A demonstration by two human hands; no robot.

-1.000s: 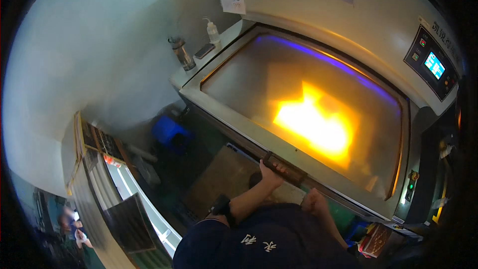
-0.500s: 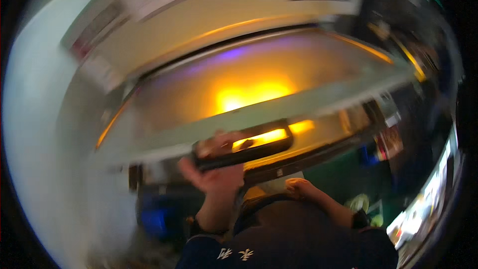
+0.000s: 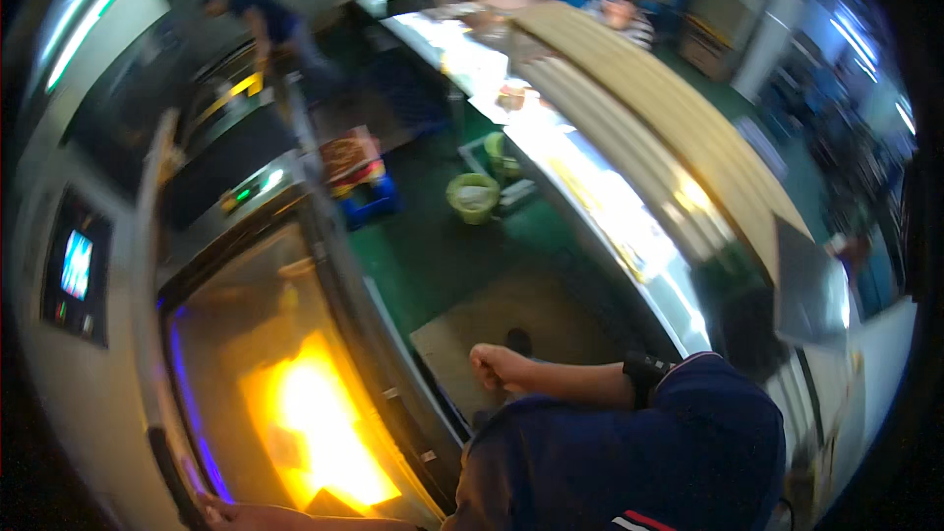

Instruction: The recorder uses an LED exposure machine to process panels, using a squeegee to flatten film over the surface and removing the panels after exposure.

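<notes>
At the lower left, my left hand (image 3: 218,509) is at the black handle (image 3: 172,477) on the raised lid of a large machine. Its fingers look closed around the handle, though the picture's edge cuts off part of it. Below the lid, the machine's inside (image 3: 305,413) glows strong yellow, with a violet strip along one side. My right hand (image 3: 500,366) hangs before my body, the forearm bent across it. Those fingers are curled in, and I see nothing in them.
A control panel with a lit screen (image 3: 77,264) is on the left wall. Green basket (image 3: 473,199) and blue crate (image 3: 369,199) stand on the floor. A long, brightly lit workbench (image 3: 590,187) runs along the right. One person (image 3: 270,25) bends over another machine; another (image 3: 619,15) is behind the bench.
My view has swung right, bringing the workbench and other people into sight. The lid with its handle has gone up, my left hand with it. My right hand stays curled near my body.
</notes>
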